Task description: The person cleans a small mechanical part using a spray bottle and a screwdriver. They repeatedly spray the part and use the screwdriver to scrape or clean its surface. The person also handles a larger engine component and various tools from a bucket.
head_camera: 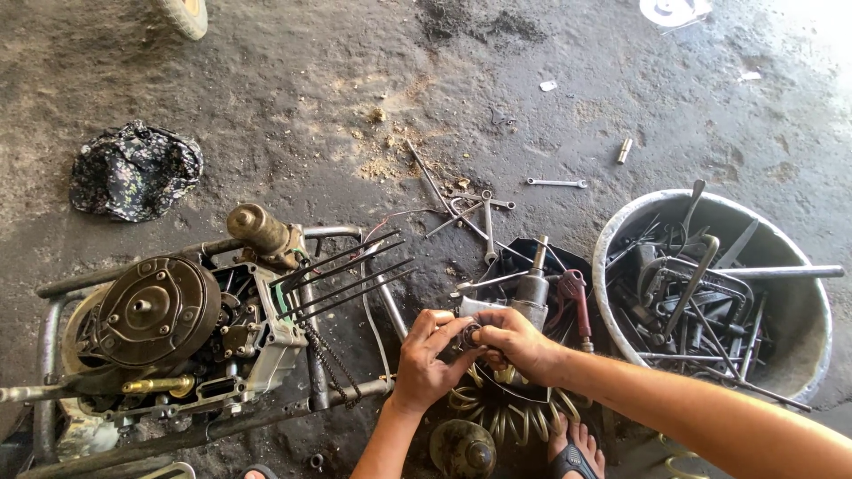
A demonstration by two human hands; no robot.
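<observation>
Nearest the camera, a sandalled foot (575, 451) was seen on the floor beside a coiled yellow-green hose (508, 419), and a rounded dark metal part (462, 448) lay just to the left of it. Above these, the left hand (429, 358) and the right hand (512, 341) were brought together, fingers curled, around a small dark ring-shaped part (469, 336); the ring was pinched between the fingertips of both hands, though how firmly could not be told. Just behind the hands a grey pneumatic impact wrench (531, 291) was lying on a black sheet, with a red-handled tool (575, 297) close beside it on the right. To the left, a stripped motorcycle engine (182, 328) was held in a tubular steel frame (53, 306), four long black studs (342, 275) projecting from it towards the hands and a chain (328, 368) hanging at its side. To the right, a round grey tub (803, 310) was filled with wrenches, bars and other tools. Farther out on the oily concrete floor (293, 98), several spanners (470, 213) were scattered near a patch of sawdust, a single spanner (556, 183) and a small socket (624, 151) lay well apart, and a crumpled patterned cloth (135, 170) was left at the far left.
</observation>
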